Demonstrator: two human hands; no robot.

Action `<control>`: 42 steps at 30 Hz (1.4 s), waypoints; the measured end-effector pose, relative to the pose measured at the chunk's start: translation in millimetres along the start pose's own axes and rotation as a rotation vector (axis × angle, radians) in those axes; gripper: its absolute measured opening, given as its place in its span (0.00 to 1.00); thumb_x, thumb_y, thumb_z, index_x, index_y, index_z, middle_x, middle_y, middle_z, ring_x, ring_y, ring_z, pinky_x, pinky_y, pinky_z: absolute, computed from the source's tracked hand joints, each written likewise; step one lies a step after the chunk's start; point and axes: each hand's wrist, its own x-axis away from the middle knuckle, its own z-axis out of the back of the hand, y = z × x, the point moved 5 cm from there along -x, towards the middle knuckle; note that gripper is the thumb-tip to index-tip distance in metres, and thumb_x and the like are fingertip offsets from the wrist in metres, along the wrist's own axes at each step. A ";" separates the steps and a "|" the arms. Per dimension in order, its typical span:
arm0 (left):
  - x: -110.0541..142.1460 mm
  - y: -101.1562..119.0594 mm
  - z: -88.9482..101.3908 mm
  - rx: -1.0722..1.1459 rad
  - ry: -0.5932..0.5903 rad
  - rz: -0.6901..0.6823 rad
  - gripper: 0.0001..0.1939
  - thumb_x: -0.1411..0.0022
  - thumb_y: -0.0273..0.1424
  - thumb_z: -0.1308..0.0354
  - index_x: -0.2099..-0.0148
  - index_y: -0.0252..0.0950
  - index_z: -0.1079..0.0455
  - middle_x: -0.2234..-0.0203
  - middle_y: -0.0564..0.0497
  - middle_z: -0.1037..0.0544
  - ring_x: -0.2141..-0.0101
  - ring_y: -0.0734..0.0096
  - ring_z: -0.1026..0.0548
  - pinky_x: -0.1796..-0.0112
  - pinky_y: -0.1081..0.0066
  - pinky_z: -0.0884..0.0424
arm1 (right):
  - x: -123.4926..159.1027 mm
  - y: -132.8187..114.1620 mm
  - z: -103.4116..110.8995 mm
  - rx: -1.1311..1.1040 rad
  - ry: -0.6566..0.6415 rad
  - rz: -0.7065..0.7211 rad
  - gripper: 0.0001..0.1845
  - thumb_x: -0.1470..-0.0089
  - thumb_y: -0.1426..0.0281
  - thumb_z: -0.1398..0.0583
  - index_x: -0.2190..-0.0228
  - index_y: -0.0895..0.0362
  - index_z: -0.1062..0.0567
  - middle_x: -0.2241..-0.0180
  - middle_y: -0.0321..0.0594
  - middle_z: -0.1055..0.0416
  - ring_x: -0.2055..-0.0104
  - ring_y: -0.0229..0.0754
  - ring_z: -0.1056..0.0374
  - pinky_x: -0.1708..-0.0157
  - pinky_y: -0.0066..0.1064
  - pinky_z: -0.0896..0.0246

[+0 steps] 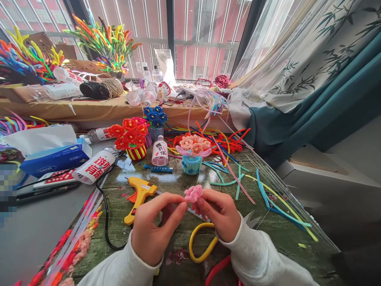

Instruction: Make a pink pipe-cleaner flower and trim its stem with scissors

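Between my two hands, above the middle of the table, is a small pink fuzzy flower (194, 193), which looks made of pipe cleaner. My right hand (222, 214) pinches it from the right, the thumb over its lower petals. From the other side, the thumb and forefinger of my left hand (153, 228) close together at the flower's left edge. Just beyond stands a light-blue pot (191, 165) of peach pipe-cleaner flowers (195, 144). A yellow glue gun (140, 198) lies left of my left hand. Under my right wrist shows a yellow looped handle (196, 254), with grey pointed blades (252, 221) to the right.
Orange flowers (131, 133) and blue flowers (156, 117) stand in pots behind. Loose pipe cleaners (269, 194) lie across the right side. A bottle (160, 151), a tissue pack (55, 157) and a black cable (106, 214) are at the left. The cluttered windowsill (89, 106) runs along the back.
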 end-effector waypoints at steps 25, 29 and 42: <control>-4.2 14.0 2.3 -0.550 -0.071 -0.511 0.06 0.38 0.26 0.45 0.67 0.34 0.27 0.74 0.50 0.23 0.72 0.69 0.28 0.69 0.70 0.34 | 0.5 9.9 -12.9 0.009 -0.173 -0.164 0.18 0.45 0.61 0.44 0.81 0.58 0.33 0.83 0.31 0.44 0.79 0.33 0.48 0.77 0.27 0.51; -6.9 4.0 2.7 -0.556 -0.178 -0.491 0.08 0.36 0.28 0.47 0.67 0.37 0.28 0.74 0.51 0.24 0.71 0.68 0.29 0.69 0.70 0.35 | 0.5 10.0 -11.8 0.030 -0.196 -0.148 0.17 0.46 0.65 0.45 0.83 0.57 0.36 0.83 0.31 0.44 0.79 0.33 0.48 0.77 0.26 0.51; 0.5 13.0 -7.5 -0.637 -0.146 -0.660 0.15 0.40 0.21 0.48 0.79 0.33 0.33 0.84 0.52 0.33 0.79 0.71 0.38 0.76 0.71 0.39 | 3.7 8.7 -16.0 0.168 -0.228 -0.091 0.15 0.50 0.75 0.46 0.84 0.56 0.43 0.87 0.26 0.51 0.85 0.28 0.55 0.84 0.22 0.60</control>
